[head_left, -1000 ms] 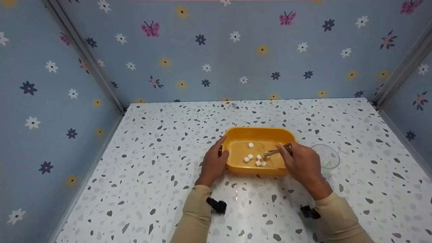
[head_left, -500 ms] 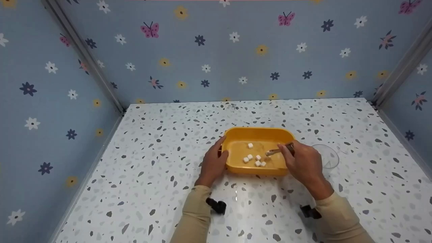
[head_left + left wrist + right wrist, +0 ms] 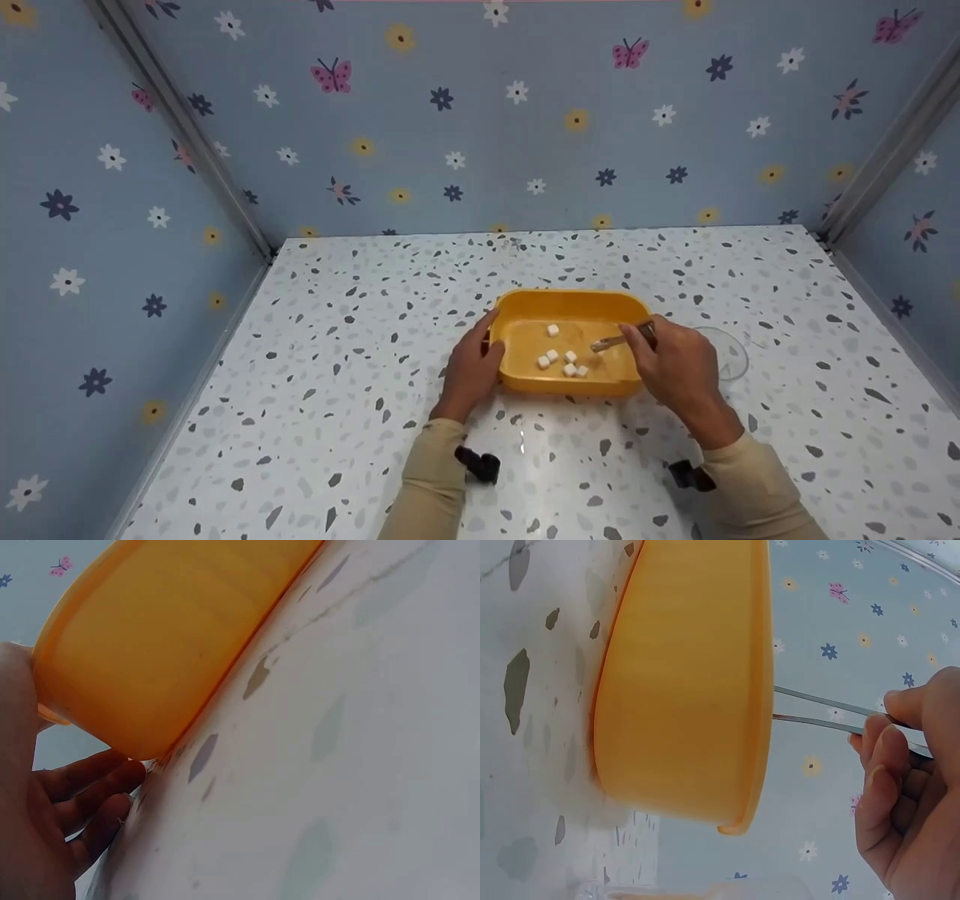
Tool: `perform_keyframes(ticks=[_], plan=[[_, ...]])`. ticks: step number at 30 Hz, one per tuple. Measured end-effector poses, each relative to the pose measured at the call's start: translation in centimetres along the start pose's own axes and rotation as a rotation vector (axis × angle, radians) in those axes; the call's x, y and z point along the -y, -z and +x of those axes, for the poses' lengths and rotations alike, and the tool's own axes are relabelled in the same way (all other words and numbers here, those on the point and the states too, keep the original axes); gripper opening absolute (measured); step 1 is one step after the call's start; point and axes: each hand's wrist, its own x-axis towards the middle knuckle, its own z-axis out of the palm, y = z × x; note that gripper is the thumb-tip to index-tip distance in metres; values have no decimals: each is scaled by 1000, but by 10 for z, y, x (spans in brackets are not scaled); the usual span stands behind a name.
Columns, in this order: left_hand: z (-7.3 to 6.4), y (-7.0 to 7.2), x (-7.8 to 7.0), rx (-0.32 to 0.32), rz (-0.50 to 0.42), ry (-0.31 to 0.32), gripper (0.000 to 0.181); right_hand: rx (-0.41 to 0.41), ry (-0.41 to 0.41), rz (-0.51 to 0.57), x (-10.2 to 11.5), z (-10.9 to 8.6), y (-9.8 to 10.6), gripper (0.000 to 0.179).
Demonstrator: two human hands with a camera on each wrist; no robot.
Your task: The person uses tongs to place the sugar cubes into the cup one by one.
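A yellow plastic basin [image 3: 570,300] stands on the speckled table, with several small white cubes [image 3: 553,355] on its floor. My left hand [image 3: 474,367] grips its left end, thumb at the rim; in the left wrist view other fingers [image 3: 97,787] curl by its lower edge. In my right hand [image 3: 679,367], above the basin's right end, metal tweezers [image 3: 817,711] are pinched between thumb and fingers. Their tips reach down inside the basin, right of the cubes. The basin wall hides the tips in the right wrist view, so I cannot tell whether they hold a cube.
A clear round container [image 3: 731,352] stands right of the basin, partly behind my right hand. Blue flowered panels [image 3: 517,150] enclose the table [image 3: 337,360] at the back and sides. A black wrist camera [image 3: 480,465] sits on each sleeve.
The tweezer tips have shifted slightly right, away from the cubes. My left hand keeps its grip, and the cubes on the basin floor stay put. The head view has tilted slightly.
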Motion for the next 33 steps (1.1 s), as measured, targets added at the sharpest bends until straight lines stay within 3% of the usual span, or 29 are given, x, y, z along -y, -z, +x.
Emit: perform_keyframes(ticks=[15,33], plan=[[1,-1,0,-12,13,15,56,18,-49,10,1,3,10,30],[-1,-1,0,-7,8,5,56,-8,-22,15,3,3,18,30]])
